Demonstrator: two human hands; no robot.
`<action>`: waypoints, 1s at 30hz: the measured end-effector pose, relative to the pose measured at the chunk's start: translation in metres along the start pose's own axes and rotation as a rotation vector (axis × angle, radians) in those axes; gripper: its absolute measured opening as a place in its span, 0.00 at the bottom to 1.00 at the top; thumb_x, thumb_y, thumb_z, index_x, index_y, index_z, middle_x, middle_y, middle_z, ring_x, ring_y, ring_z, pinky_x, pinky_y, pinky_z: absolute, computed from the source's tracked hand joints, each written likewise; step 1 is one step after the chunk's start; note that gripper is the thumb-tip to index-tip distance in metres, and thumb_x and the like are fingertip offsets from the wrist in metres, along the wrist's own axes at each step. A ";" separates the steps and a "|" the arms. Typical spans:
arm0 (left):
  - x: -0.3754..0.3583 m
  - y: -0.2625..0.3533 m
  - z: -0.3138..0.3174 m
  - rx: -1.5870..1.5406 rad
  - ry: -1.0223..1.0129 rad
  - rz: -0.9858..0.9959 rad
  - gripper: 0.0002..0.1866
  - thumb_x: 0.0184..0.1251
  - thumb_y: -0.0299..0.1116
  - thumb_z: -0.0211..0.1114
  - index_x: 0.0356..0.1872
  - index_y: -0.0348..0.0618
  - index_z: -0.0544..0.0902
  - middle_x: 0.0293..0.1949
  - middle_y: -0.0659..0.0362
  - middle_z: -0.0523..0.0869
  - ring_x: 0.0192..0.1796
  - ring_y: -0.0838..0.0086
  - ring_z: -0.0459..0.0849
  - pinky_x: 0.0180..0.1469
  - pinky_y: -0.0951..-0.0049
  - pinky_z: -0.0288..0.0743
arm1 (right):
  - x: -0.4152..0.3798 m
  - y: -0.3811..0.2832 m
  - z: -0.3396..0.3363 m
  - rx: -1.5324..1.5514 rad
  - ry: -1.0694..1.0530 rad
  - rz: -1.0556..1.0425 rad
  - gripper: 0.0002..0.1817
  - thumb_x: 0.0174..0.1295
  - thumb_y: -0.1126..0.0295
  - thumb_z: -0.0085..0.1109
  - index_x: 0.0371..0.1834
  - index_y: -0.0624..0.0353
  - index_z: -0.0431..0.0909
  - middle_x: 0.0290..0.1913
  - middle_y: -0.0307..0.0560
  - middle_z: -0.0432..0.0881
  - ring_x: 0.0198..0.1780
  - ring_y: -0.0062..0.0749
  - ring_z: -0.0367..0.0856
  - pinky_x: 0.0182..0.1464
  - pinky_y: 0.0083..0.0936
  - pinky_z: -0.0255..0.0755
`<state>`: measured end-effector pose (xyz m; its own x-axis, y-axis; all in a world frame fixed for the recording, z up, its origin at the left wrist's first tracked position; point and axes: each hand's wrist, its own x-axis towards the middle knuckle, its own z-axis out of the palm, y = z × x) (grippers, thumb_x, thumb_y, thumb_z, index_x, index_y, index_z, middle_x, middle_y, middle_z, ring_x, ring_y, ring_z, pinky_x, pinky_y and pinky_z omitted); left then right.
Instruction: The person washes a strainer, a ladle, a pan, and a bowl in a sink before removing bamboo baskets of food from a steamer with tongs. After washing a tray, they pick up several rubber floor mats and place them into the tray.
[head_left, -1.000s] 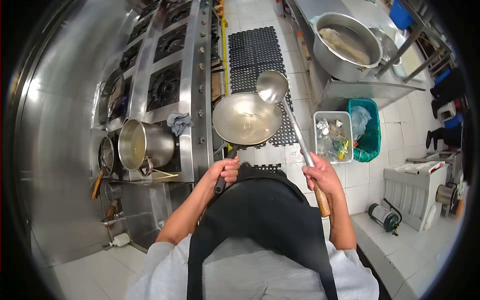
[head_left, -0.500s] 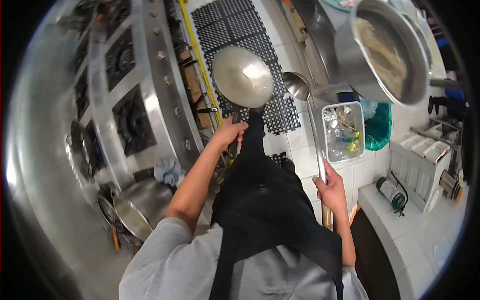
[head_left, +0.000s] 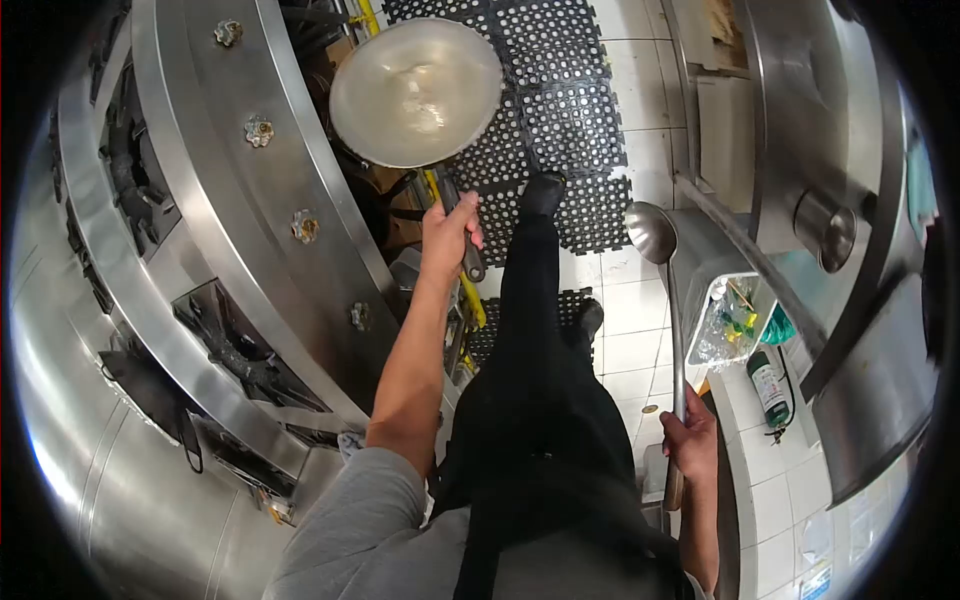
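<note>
A round metal pan [head_left: 415,92] with a shiny, pale interior is held out in front at the upper left. My left hand [head_left: 452,236] is closed around its dark handle, below the pan. At the right, my right hand [head_left: 691,436] grips the lower part of a long metal ladle [head_left: 676,320]. The ladle's round bowl points away from me, over the white tiles. Pan and ladle are apart, on either side of my legs.
A steel stove [head_left: 265,190] with burners and knobs runs along the left. Perforated black mats [head_left: 575,115] lie on the tiled floor. At the right are a steel counter [head_left: 800,90], a small metal cup [head_left: 826,230], a rubbish bin [head_left: 727,320] and a green extinguisher [head_left: 768,388].
The pan and my left hand have shifted left, and the pan appears larger. The ladle has moved right and down with my right hand. The large pot at the upper right has left the view.
</note>
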<state>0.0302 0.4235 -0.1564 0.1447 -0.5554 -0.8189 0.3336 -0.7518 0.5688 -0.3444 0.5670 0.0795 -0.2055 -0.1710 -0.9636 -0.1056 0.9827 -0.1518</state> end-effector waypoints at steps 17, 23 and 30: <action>0.171 0.060 -0.068 -0.355 0.374 0.148 0.07 0.76 0.27 0.54 0.52 0.42 0.73 0.31 0.57 0.79 0.27 0.71 0.81 0.26 0.71 0.80 | -0.010 -0.046 0.022 0.479 -0.237 0.140 0.32 0.65 0.76 0.59 0.75 0.59 0.66 0.24 0.34 0.72 0.14 0.18 0.65 0.16 0.18 0.59; 0.089 -0.084 -0.026 0.443 0.042 0.399 0.10 0.70 0.34 0.66 0.45 0.41 0.79 0.33 0.59 0.80 0.31 0.70 0.81 0.35 0.66 0.78 | -0.002 -0.027 0.009 -0.265 -0.043 -0.082 0.34 0.61 0.79 0.58 0.75 0.55 0.68 0.25 0.35 0.74 0.18 0.19 0.70 0.19 0.20 0.64; -0.125 -0.162 -0.060 0.530 0.005 0.087 0.20 0.66 0.42 0.70 0.52 0.39 0.85 0.45 0.49 0.90 0.48 0.61 0.88 0.52 0.63 0.80 | -0.029 -0.066 0.013 0.288 -0.257 0.040 0.22 0.71 0.70 0.53 0.69 0.51 0.72 0.23 0.34 0.70 0.16 0.21 0.65 0.20 0.22 0.62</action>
<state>0.0144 0.6356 -0.1509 0.1556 -0.6227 -0.7668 -0.1954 -0.7804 0.5940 -0.3183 0.5081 0.1147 0.0505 -0.1445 -0.9882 0.1822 0.9742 -0.1331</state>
